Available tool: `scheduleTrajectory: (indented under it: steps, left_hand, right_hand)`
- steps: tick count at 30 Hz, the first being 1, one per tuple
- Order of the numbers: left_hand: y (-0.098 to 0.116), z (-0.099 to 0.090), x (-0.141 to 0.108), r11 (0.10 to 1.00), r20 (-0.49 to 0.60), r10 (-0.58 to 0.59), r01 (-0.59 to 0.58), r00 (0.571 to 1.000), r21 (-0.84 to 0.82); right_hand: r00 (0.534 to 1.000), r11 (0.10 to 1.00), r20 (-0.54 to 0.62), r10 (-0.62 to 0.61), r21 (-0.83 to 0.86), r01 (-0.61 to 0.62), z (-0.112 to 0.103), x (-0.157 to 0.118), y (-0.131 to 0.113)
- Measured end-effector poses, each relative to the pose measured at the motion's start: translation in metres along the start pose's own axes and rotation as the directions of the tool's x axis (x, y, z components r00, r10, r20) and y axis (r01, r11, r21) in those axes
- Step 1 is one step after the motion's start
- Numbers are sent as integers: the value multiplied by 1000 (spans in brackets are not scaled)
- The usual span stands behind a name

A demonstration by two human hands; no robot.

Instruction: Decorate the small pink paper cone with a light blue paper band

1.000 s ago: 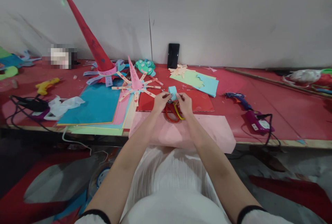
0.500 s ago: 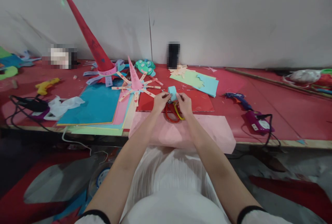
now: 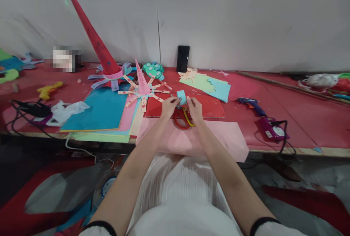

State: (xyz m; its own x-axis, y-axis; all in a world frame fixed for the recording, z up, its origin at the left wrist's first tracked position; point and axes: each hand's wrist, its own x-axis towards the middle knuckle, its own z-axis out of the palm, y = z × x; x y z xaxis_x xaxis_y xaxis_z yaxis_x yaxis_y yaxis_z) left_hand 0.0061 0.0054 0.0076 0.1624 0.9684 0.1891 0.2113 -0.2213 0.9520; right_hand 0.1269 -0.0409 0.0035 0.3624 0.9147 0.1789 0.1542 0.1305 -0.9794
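Observation:
Between my fingertips is a small light blue paper piece (image 3: pixel 181 97), curved like a band. My left hand (image 3: pixel 168 107) pinches its left side. Fingers closed, my right hand (image 3: pixel 194 107) holds the right side. Just below the paper lie scissors (image 3: pixel 181 122) with red and yellow handles, their blades mostly hidden by my hands. Under them are a red sheet (image 3: pixel 213 106) and a pink sheet (image 3: pixel 224 137) at the table edge. To the left stands a pink paper cone (image 3: pixel 142 82) ringed by strips with heart marks.
A tall red cone (image 3: pixel 95 41) leans at the back left, near blue sheets (image 3: pixel 98 108). A yellow glue gun (image 3: pixel 50 90) lies left; a blue glue gun (image 3: pixel 251 104) and purple power block (image 3: pixel 273 130) lie right. A phone (image 3: pixel 183 58) leans on the wall.
Both hands stay in nearly the same place around the light blue paper piece. My right fingers have shifted very slightly. Nothing else has visibly moved.

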Motion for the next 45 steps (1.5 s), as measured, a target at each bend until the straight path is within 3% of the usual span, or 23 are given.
scheduleTrajectory:
  steps: [35,45]
  left_hand:
    - [6,-2,-6,1000,9,2,-2,1000,25]
    - [7,-2,-7,1000,4,5,-5,1000,26]
  right_hand:
    - [999,994,29,-27,-103,30,0,1,1]
    - [1000,1000,-8,24,-20,-24,1,2,2]
